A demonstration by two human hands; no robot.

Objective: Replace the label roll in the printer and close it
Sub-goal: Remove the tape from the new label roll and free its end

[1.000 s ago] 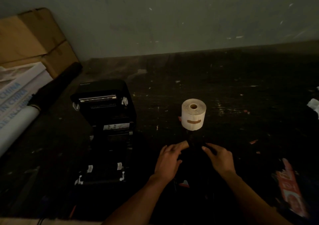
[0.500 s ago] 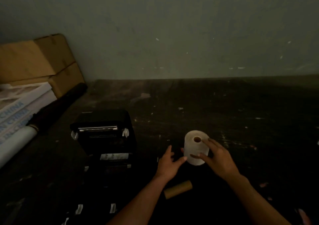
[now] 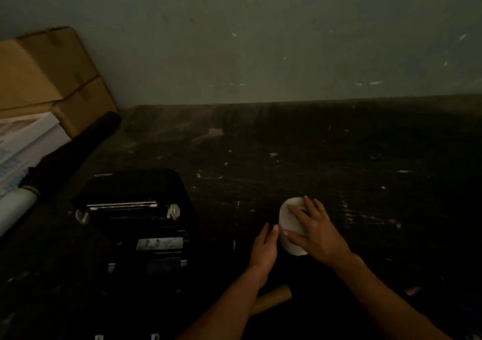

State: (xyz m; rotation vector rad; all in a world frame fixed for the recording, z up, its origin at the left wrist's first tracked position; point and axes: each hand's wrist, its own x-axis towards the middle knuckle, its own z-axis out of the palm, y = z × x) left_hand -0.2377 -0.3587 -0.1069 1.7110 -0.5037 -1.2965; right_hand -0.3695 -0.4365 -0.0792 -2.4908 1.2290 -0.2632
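The dark, scuffed surface (image 3: 339,162) carries everything, and in the dim light much of it is hard to read. To the left of both hands stands the black label printer (image 3: 135,217) with its lid raised, its lower body lost in shadow. The right hand (image 3: 317,231) lies spread over the white label roll (image 3: 288,245), fingers across its top and thumb on its side; the roll stands on end, axis upright, partly hidden by that hand. The left hand (image 3: 264,248) is open, fingertips touching the roll's left side. Behind the left forearm lies an empty cardboard core (image 3: 273,298), partly covered.
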